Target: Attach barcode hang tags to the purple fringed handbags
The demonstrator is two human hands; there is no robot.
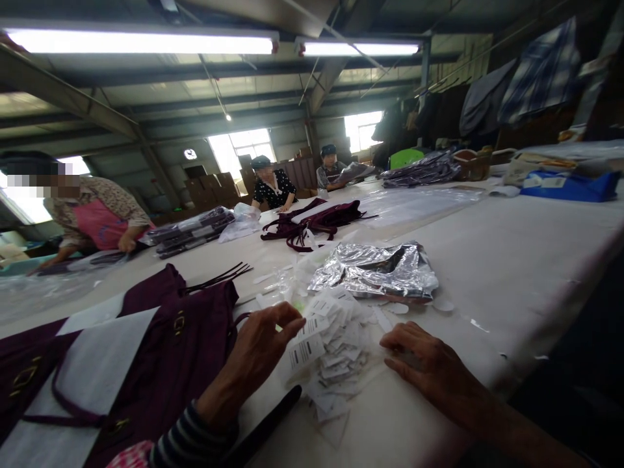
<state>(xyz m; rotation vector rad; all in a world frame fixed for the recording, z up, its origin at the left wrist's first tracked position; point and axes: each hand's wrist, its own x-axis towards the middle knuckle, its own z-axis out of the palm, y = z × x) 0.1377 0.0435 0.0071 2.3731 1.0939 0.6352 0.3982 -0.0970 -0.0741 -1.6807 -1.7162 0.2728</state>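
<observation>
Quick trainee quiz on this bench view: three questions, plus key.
1. Left or right: which hand wears the striped sleeve?
2. True or false: the crumpled silver foil bag lies farther up the table than the pile of barcode tags.
3. What colour is the apron on the co-worker at the far left?

Key:
1. The left hand
2. True
3. Pink

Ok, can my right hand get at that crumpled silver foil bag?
Probably yes: the right hand lies close to the silver foil bag, with only white table and a few scraps between; the barcode tags sit to its left.
</observation>
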